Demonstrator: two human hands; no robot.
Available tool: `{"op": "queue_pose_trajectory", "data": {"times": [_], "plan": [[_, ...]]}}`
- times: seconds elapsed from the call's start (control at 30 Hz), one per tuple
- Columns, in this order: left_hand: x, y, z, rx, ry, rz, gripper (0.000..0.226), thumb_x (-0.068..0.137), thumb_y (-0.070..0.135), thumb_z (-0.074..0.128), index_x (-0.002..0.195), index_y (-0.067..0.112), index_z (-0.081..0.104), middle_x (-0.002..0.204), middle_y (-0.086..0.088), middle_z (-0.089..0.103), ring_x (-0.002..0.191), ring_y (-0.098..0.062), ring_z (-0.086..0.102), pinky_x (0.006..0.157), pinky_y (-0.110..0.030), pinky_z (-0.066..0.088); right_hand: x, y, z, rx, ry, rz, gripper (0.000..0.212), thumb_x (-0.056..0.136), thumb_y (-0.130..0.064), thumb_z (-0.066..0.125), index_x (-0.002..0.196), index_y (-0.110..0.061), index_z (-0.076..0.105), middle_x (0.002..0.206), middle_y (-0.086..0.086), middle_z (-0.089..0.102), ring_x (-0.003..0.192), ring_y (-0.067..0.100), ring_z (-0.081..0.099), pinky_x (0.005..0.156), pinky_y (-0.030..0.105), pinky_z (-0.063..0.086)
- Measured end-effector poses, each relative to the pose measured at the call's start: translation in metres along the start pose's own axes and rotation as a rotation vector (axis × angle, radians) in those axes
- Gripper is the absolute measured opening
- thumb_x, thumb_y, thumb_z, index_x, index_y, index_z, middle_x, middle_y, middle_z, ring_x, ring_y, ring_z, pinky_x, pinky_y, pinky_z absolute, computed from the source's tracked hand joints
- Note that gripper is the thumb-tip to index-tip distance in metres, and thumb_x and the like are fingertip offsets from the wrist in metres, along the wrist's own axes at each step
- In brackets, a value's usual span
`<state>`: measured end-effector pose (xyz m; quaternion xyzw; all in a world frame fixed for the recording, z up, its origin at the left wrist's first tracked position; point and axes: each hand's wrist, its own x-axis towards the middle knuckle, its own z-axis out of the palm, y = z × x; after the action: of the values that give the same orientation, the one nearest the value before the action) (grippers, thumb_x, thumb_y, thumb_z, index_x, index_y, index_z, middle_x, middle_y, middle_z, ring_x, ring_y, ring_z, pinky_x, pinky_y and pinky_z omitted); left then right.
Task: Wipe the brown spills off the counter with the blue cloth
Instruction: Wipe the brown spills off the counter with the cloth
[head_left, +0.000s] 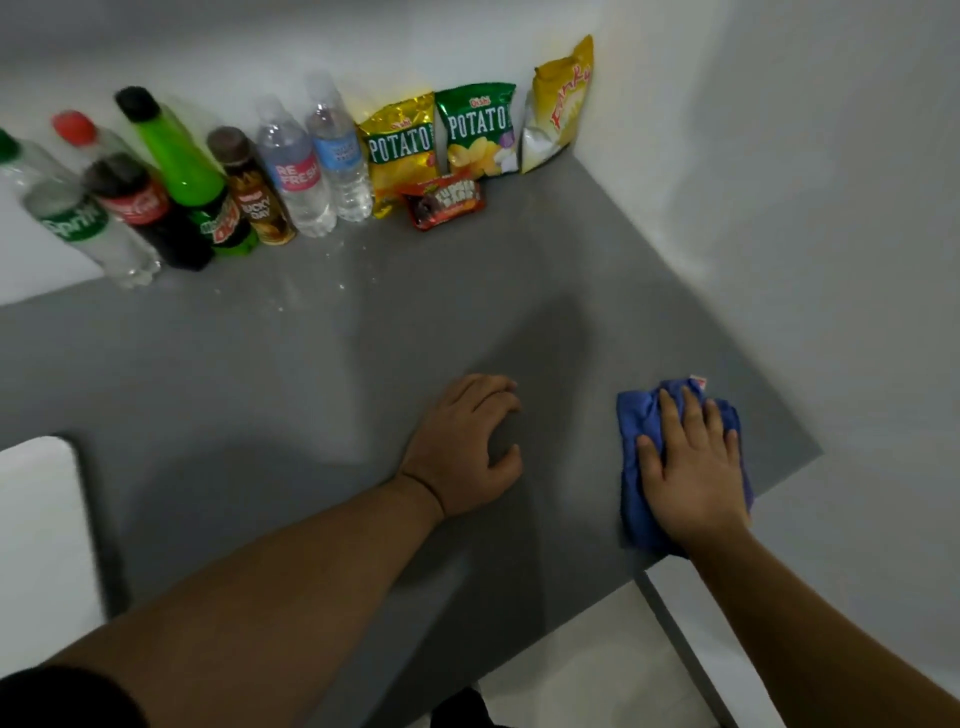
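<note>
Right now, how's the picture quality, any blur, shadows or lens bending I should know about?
Head view: wide-angle distortion leans the bottles outward; the light is dim, with soft shadows on the counter beyond the left hand; blur smears the white object at the left edge, while the right hand on the blue cloth looks fairly sharp.

Grey worktop (260, 364): row of drink bottles (296, 176) and snack packets (400, 150) along back wall; blue cloth (631, 415) near right edge.

a plain indoor room, most like a home pantry or snack corner: a grey counter (249, 374) fits into a corner of bare white walls (805, 182), with soft-drink and water bottles (291, 166) and crisp bags (475, 127) lined along the back wall.
</note>
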<state>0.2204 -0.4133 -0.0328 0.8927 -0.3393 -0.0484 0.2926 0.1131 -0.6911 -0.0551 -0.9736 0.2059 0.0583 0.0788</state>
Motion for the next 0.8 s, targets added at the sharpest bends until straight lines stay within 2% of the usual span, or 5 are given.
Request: {"op": "queue_pose_trajectory", "data": {"times": [0.1,0.3,0.47,0.57,0.8], "plan": [[-0.040,-0.013,-0.016,-0.045,0.087,-0.051,0.035,0.082,0.028,0.068,0.114,0.012,0.065,0.133,-0.006,0.061,0.125,-0.028,0.057,0.115,-0.042,0.039,-0.024,-0.040,0.011,-0.037,-0.036,-0.102,0.071,0.104,-0.057,0.009,0.167,-0.024,0.006,0.175,0.005,-0.001,0.161,0.027,-0.005,0.129,0.048,-0.001],[-0.148,-0.060,-0.062,-0.037,0.152,-0.207,0.032,0.085,0.031,0.061,0.114,0.019,0.066,0.137,0.001,0.061,0.126,-0.021,0.057,0.114,-0.026,0.033,-0.069,-0.112,0.028,-0.055,-0.077,-0.236,0.073,0.103,-0.062,0.002,0.167,-0.026,-0.001,0.173,-0.002,-0.011,0.158,0.021,-0.016,0.129,0.045,-0.006],[-0.227,-0.085,-0.097,0.001,0.227,-0.303,0.031,0.086,0.029,0.059,0.113,0.019,0.068,0.136,0.001,0.063,0.123,-0.022,0.057,0.107,-0.040,0.047,-0.114,-0.170,0.047,-0.042,-0.076,-0.332,0.071,0.105,-0.062,0.006,0.167,-0.027,0.000,0.173,-0.003,-0.010,0.160,0.022,-0.014,0.129,0.047,-0.002],[-0.265,-0.093,-0.107,0.050,0.304,-0.298,0.028,0.084,0.020,0.062,0.110,0.015,0.071,0.134,-0.003,0.065,0.120,-0.026,0.060,0.105,-0.042,0.050,-0.142,-0.206,0.059,-0.057,-0.077,-0.379,0.070,0.107,-0.061,0.008,0.167,-0.027,-0.001,0.173,-0.003,-0.012,0.159,0.021,-0.016,0.129,0.048,-0.002],[-0.326,-0.102,-0.122,0.021,0.294,-0.318,0.038,0.075,0.002,0.067,0.112,0.012,0.072,0.132,-0.004,0.066,0.123,-0.027,0.060,0.106,-0.043,0.050,-0.205,-0.282,0.074,-0.074,-0.105,-0.429,0.070,0.106,-0.062,0.009,0.166,-0.029,-0.005,0.171,-0.005,-0.019,0.157,0.019,-0.023,0.124,0.041,-0.018]]}}
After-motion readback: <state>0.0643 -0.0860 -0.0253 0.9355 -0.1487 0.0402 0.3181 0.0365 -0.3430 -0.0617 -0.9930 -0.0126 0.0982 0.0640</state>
